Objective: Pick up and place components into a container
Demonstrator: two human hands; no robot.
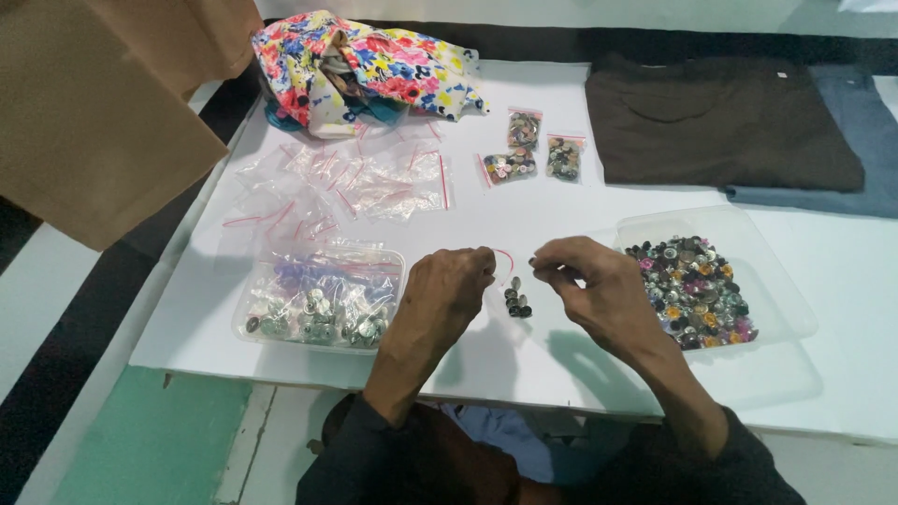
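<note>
Head view of a white counter [524, 201] at which a seated person works. The left hand [447, 297] and the right hand [591, 285] are raised just above the counter, close together but not touching. Between them hangs a small clear bag [514, 292] with a red top edge; a few dark buttons lie in its bottom. The left hand is pinched shut on the bag's top edge. The right hand's fingertips [541, 268] are pressed together just beside the bag's mouth; whether they grip the bag or a button cannot be told.

Right of the right hand, a clear tray [776, 309] holds a heap of mixed buttons [692, 290]. Left of the left hand, a clear tub [323, 299] holds filled bags of silvery buttons. Beyond the tub, empty bags [355, 182] with red edges lie scattered. Three filled bags [533, 154] lie near the counter's middle, well apart from the hands. At the far edge rests a flowered cloth [374, 65]; at the far right, a folded brown shirt [720, 126] lies on a grey garment [861, 140]. A tan cloth [103, 112] fills the upper left corner.
</note>
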